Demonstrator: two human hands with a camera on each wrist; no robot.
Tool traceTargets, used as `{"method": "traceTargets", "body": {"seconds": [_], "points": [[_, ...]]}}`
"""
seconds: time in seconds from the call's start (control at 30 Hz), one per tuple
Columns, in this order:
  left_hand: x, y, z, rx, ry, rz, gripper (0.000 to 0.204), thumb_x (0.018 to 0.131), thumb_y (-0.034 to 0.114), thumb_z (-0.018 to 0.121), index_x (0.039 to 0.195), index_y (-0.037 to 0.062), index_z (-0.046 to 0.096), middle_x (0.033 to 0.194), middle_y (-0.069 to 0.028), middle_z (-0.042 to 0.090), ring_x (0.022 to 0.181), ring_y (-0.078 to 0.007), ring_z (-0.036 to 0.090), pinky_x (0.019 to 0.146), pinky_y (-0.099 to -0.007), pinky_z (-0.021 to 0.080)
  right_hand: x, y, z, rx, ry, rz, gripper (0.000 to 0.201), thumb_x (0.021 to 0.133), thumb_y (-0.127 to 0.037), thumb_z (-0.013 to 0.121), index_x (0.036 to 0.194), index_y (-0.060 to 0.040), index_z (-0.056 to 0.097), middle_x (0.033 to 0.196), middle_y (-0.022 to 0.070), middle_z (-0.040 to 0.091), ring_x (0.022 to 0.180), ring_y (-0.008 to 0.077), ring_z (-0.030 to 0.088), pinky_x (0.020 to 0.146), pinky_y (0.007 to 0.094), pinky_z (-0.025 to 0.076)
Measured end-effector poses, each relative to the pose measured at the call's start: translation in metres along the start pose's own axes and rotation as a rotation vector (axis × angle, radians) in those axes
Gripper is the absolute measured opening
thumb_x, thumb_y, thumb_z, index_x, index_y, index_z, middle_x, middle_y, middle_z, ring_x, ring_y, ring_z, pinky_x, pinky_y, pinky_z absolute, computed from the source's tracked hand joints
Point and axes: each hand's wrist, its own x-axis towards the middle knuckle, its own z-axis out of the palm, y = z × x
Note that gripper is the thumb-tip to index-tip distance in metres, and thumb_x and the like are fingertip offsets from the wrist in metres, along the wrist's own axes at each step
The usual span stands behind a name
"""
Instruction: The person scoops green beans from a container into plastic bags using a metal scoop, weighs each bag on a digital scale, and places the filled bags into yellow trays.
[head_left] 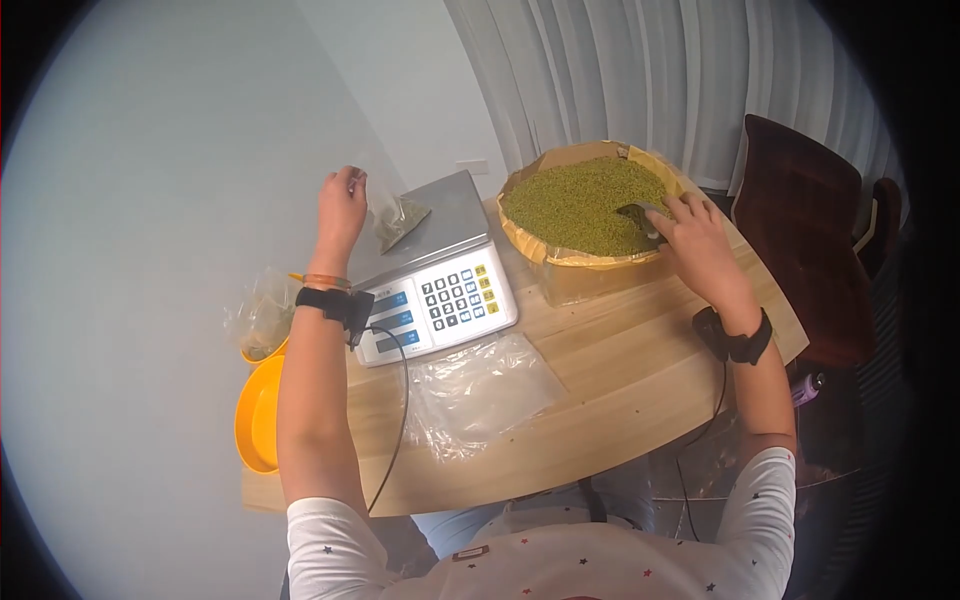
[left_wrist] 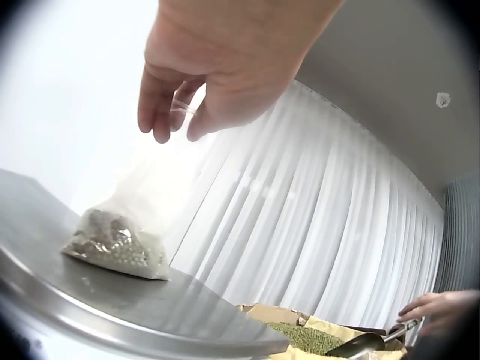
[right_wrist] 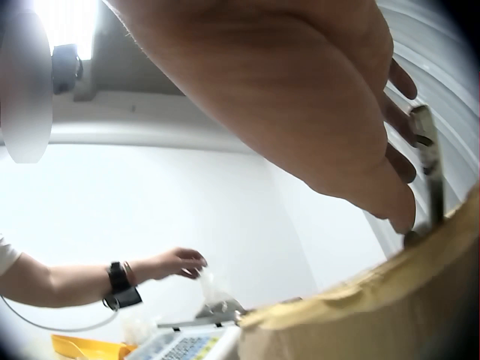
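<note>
My left hand (head_left: 342,212) pinches the gathered top of a clear plastic bag (left_wrist: 120,244) between thumb and fingers. Small green beans fill the bottom of this bag, which sits on the metal pan (head_left: 455,215) of a digital scale. On the right, a cardboard box (head_left: 590,280) lined with yellowish material is heaped with green beans (head_left: 575,200). A metal scoop (left_wrist: 358,345) lies in the beans at the box's near right side. Over its handle (right_wrist: 429,161) is my right hand (head_left: 700,250), fingers fairly straight and fingertips right at the handle.
Flat clear plastic bags (head_left: 485,385) lie in front of the scale's keypad (head_left: 460,298). At the table's left are an orange bowl (head_left: 257,415) and another filled bag (head_left: 265,315) in an orange container. A dark red chair (head_left: 810,230) stands beyond the right edge. Cables hang from both wrists.
</note>
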Motion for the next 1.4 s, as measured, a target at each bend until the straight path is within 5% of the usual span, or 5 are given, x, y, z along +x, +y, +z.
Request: {"method": "traceTargets", "body": {"seconds": [0.23, 0.33, 0.7, 1.07, 1.4], "points": [[-0.014, -0.004, -0.007, 0.066, -0.023, -0.033, 0.044, 0.090, 0.013, 0.066, 0.132, 0.0065, 0.055, 0.122, -0.0293, 0.054, 0.095, -0.0446, 0.064, 0.083, -0.0467, 0.054, 0.044, -0.055, -0.113, 0.591, -0.318, -0.194, 0.042, 0.086, -0.015, 0.070, 0.127, -0.0074, 0.062, 0.108, 0.0093, 0.064, 0.107, 0.0308, 0.058, 0.094, 0.0411, 0.043], [-0.028, 0.019, -0.025, 0.067, 0.008, -0.085, 0.051, 0.093, 0.011, 0.065, 0.141, 0.0092, 0.047, 0.133, -0.0290, 0.046, 0.084, -0.0316, 0.070, 0.082, -0.0383, 0.057, 0.044, -0.074, -0.122, 0.772, -0.395, -0.413, 0.046, 0.087, -0.019, 0.070, 0.131, -0.0103, 0.061, 0.109, 0.0092, 0.064, 0.102, 0.0309, 0.060, 0.092, 0.0408, 0.044], [-0.154, 0.058, -0.077, 0.007, -0.514, 0.059, 0.014, 0.091, 0.012, 0.066, 0.095, -0.0014, 0.064, 0.091, -0.0197, 0.062, 0.078, -0.0353, 0.064, 0.072, -0.0421, 0.051, 0.056, -0.093, -0.084, 0.986, -0.411, -0.515, 0.042, 0.090, -0.023, 0.067, 0.130, -0.0102, 0.062, 0.103, 0.0129, 0.064, 0.097, 0.0346, 0.061, 0.087, 0.0432, 0.048], [-0.254, 0.113, -0.096, 0.103, -1.083, -0.288, 0.042, 0.086, 0.042, 0.075, 0.079, 0.0006, 0.070, 0.077, -0.0168, 0.069, 0.074, -0.0337, 0.068, 0.067, -0.0391, 0.053, 0.053, -0.085, -0.071, 0.985, -0.337, -0.443, 0.039, 0.089, -0.023, 0.068, 0.125, -0.0078, 0.064, 0.098, 0.0122, 0.065, 0.097, 0.0340, 0.062, 0.086, 0.0436, 0.049], [-0.253, 0.114, -0.087, -0.242, -0.759, -0.344, 0.015, 0.088, 0.013, 0.071, 0.086, 0.0006, 0.063, 0.075, -0.0088, 0.063, 0.068, -0.0216, 0.064, 0.063, -0.0329, 0.048, 0.053, -0.089, -0.072, 0.936, -0.415, -0.426, 0.038, 0.089, -0.026, 0.068, 0.123, -0.0109, 0.065, 0.098, 0.0097, 0.066, 0.097, 0.0319, 0.063, 0.085, 0.0419, 0.049]]}}
